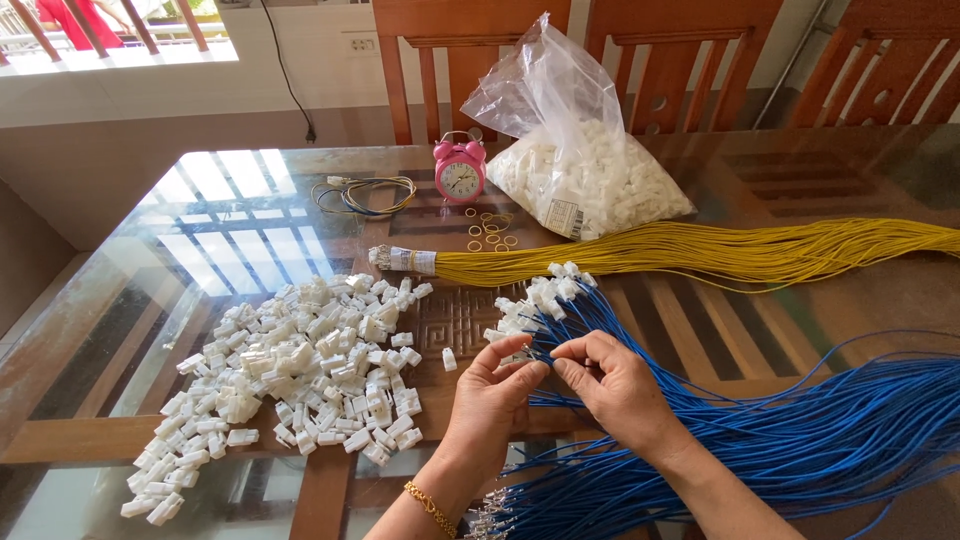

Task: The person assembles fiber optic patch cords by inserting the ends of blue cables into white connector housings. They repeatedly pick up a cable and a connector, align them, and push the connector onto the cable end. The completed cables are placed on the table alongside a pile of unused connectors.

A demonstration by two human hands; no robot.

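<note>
Head view: left hand (487,400) and right hand (612,385) meet over the glass table (120,330), fingers pressed together, pinching the blue wires (800,430) that fan off to the right. Left of them, a spread of white connectors (300,370). Further back, the yellow wire bundle (700,250), then a pink alarm clock (459,172) beside a plastic bag of connectors (585,175).

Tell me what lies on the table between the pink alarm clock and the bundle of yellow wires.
In the head view, a scatter of small rubber bands lies on the glass table between the pink alarm clock and the yellow wire bundle.
</note>
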